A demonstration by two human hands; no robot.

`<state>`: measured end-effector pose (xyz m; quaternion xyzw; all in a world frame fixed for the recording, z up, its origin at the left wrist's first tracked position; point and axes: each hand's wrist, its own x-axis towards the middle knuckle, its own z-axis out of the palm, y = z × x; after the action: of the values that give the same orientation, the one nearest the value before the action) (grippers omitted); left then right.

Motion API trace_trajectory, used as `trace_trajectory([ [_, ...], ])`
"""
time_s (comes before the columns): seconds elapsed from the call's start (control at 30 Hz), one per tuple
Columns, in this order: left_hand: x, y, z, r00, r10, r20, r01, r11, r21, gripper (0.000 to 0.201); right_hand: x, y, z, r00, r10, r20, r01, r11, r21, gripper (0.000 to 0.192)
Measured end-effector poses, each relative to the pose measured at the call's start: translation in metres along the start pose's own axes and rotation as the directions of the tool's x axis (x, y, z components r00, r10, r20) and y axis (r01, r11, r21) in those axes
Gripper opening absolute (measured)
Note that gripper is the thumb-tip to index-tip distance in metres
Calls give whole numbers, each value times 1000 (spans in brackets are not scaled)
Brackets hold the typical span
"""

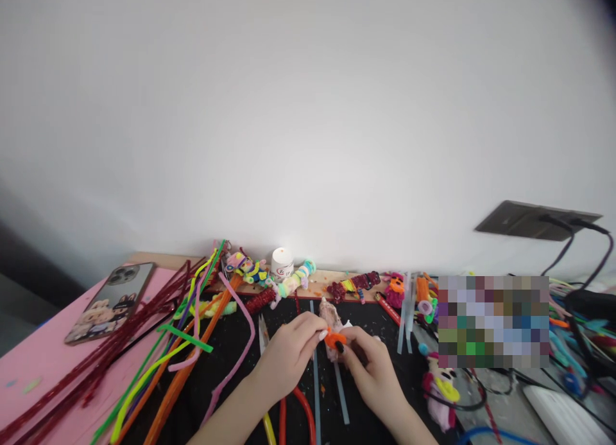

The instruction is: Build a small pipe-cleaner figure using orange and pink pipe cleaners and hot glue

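Note:
Between my two hands is a small curled piece of orange pipe cleaner (338,340). My left hand (292,345) pinches it from the left with thumb and forefinger. From the right, my right hand (369,360) grips it with closed fingertips. Just behind the fingers lies a pale pinkish, crumpled-looking object (329,313), partly hidden by them. Scissors with red handles (305,406) lie beneath my left hand and forearm, blade tips pointing away. Translucent glue sticks (316,400) rest on the black mat (240,384) between my arms.
Loose coloured pipe cleaners (178,381) spread over the left side, near a phone (110,302) on a pink surface. A paper cup (282,263) and several fuzzy figures (248,265) line the wall. Cables run from a wall socket (524,221) on the right; a pink fuzzy figure (440,393) lies below.

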<state>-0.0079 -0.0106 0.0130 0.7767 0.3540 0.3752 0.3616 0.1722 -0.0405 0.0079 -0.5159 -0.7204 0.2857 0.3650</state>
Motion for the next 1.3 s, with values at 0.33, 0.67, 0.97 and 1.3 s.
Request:
trace_trajectory([
  [0.33, 0, -3, 1, 1000, 20, 5, -19, 999, -32, 24, 0, -1, 0, 1000, 1, 17, 0, 999, -34, 14],
  [0.67, -1, -10, 2, 998, 64, 14, -65, 997, 38, 25, 1, -6, -1, 1000, -10, 28, 11, 999, -46, 14],
  [0.97, 1, -9, 2, 993, 115, 29, -117, 990, 72, 25, 1, -3, 0, 999, -12, 32, 14, 998, -64, 15],
  [1.3, -1, -12, 4, 989, 143, 36, -147, 980, 135, 21, 2, -4, 0, 999, 17, 28, -17, 1000, -10, 16],
])
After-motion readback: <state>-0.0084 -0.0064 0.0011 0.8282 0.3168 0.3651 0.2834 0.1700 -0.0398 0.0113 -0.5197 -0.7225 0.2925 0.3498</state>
